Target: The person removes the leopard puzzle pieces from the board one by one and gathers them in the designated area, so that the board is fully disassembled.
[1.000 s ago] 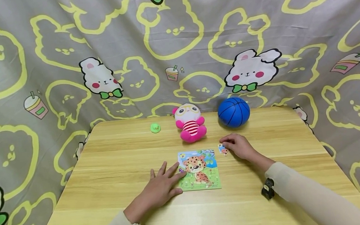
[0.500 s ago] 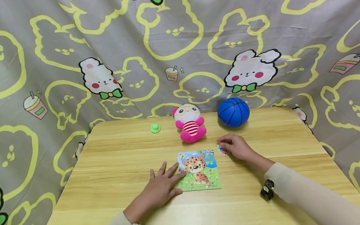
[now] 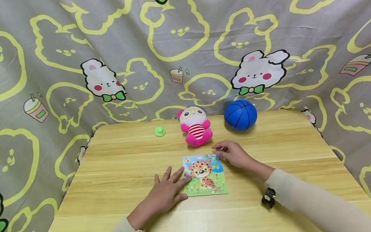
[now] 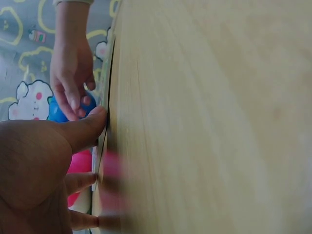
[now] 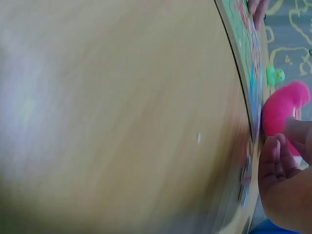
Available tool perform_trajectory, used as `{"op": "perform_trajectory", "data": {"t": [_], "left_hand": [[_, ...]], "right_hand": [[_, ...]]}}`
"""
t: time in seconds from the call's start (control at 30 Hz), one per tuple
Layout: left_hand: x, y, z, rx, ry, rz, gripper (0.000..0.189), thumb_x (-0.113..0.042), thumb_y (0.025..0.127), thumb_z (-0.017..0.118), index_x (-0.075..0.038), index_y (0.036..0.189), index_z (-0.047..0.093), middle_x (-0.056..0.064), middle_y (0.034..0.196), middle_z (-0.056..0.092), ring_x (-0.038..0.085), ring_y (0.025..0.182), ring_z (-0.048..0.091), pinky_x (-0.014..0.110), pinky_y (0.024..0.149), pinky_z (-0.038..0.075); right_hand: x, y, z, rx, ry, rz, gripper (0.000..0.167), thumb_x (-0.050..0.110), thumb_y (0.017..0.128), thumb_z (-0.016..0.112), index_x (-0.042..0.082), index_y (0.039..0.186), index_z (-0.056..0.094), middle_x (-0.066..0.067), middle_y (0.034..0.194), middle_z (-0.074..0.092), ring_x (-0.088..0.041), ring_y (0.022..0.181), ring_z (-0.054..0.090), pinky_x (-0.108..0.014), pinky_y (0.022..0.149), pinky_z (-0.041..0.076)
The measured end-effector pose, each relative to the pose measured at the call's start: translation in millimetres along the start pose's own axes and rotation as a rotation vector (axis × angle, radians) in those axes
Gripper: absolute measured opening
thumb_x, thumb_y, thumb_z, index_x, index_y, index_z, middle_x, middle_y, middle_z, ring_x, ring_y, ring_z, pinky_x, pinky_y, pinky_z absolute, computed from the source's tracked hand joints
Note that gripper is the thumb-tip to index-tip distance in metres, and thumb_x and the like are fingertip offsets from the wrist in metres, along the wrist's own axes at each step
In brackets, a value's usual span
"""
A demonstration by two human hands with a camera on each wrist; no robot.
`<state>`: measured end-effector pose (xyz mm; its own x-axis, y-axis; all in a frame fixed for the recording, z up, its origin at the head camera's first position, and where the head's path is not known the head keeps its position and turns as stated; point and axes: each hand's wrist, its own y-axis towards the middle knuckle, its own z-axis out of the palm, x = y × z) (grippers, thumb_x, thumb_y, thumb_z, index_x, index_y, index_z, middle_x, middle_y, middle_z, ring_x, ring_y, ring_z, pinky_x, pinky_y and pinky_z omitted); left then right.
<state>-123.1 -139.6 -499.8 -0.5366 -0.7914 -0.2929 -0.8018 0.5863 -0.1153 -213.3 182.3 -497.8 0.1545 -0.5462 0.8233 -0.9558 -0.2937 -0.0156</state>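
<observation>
In the head view a square jigsaw puzzle (image 3: 208,184) with a spotted leopard cub lies flat on the wooden table. My left hand (image 3: 164,195) is spread beside it, with fingertips and thumb on its left edge. Over the puzzle's upper right corner is my right hand (image 3: 236,154), fingers loosely bent, with nothing visible between them. The right wrist view shows loose puzzle pieces (image 5: 245,183) low on the table beside the puzzle, below my right fingers. My right hand hides them in the head view.
A pink panda plush (image 3: 196,129) sits behind the puzzle. To its right is a blue basketball (image 3: 240,115), and to its left a small green rubber duck (image 3: 160,132). A grey patterned curtain (image 3: 200,63) hangs behind the table (image 3: 123,162).
My right hand has moved left from beside the loose pieces to the puzzle's upper right corner, now covering those pieces in the head view. My left hand has stayed put.
</observation>
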Motion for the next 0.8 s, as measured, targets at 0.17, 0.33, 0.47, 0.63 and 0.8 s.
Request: {"op": "perform_trajectory", "data": {"t": [0.17,0.33,0.47,0.63,0.8], "left_hand": [[1.0,0.5,1.2,0.007,0.005,-0.003,0.062,-0.059,0.101,0.052,-0.042,0.159,0.039,0.001,0.172,0.02,0.052,0.154,0.014,0.088,0.102,0.019],[1.4,1.0,1.2,0.015,0.007,-0.007,0.062,-0.06,0.101,0.051,-0.043,0.159,0.038,0.001,0.173,0.02,0.052,0.154,0.014,0.088,0.102,0.02],[1.1,1.0,0.7,0.017,0.008,-0.008,0.061,-0.059,0.101,0.051,-0.042,0.159,0.038,0.0,0.173,0.02,0.052,0.154,0.014,0.088,0.102,0.02],[1.0,1.0,0.6,0.013,0.013,-0.007,0.061,-0.059,0.101,0.051,-0.042,0.159,0.039,0.0,0.172,0.02,0.052,0.154,0.015,0.088,0.102,0.021],[0.7,1.0,0.1,0.015,0.014,-0.011,0.062,-0.06,0.101,0.051,-0.042,0.159,0.039,-0.001,0.172,0.02,0.051,0.154,0.015,0.088,0.102,0.021]], "right_hand": [[7.3,2.0,11.2,0.024,-0.013,-0.044,0.024,0.009,0.1,0.068,0.006,0.123,0.074,-0.006,0.114,0.07,-0.02,0.096,0.06,-0.032,0.08,0.054],[16.9,3.0,21.7,0.054,-0.015,-0.068,0.025,0.009,0.099,0.069,0.006,0.124,0.074,-0.005,0.112,0.071,-0.018,0.093,0.061,-0.033,0.083,0.053],[23.3,3.5,30.2,0.087,-0.009,-0.086,0.027,0.01,0.098,0.071,0.005,0.125,0.073,-0.007,0.113,0.07,-0.017,0.091,0.061,-0.032,0.081,0.052],[29.1,3.0,40.0,0.112,-0.021,-0.116,0.027,0.01,0.098,0.071,0.006,0.125,0.073,-0.004,0.107,0.069,-0.015,0.087,0.06,-0.03,0.077,0.052],[33.3,3.0,48.5,0.124,-0.024,-0.14,0.027,0.009,0.097,0.072,0.007,0.124,0.073,-0.002,0.104,0.067,-0.013,0.087,0.06,-0.028,0.077,0.052]]}}
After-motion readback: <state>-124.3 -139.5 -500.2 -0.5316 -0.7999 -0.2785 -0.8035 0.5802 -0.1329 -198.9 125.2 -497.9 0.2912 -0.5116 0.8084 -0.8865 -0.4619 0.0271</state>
